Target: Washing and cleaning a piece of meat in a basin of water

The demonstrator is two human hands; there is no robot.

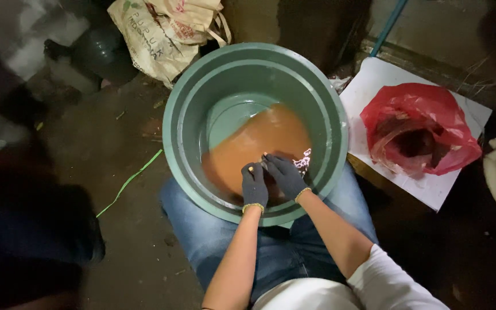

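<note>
Both hands are gloved in dark knit with yellow cuffs and sit inside the green basin (202,80), low at the near wall, just above the brown liquid (259,143). The basin is tilted toward the person and rests against the knees in blue jeans (202,229); the liquid pools on the near side.

Left hand (254,182): fingers curled, grip pinching a small pale-orange bit at the fingertips. Too small to say what it is. Right hand (283,174): fingers pressed together toward the left fingertips, touching or nearly so; I cannot tell whether it holds anything of its own. A patterned white-and-dark scrap (303,161) lies just beside the right hand at the liquid's edge.

Handling judgement: the bit looks tiny and wet, so slippery; knit gloves help, and a fingertip pinch is the only hold. The basin with liquid is likely heavy and sloshy; take it by the rim, both sides.

Around: red plastic bag (420,126) on a white board (374,86) to the right, a printed sack (156,34) beyond the basin, a green strip (130,181) on the floor.
</note>
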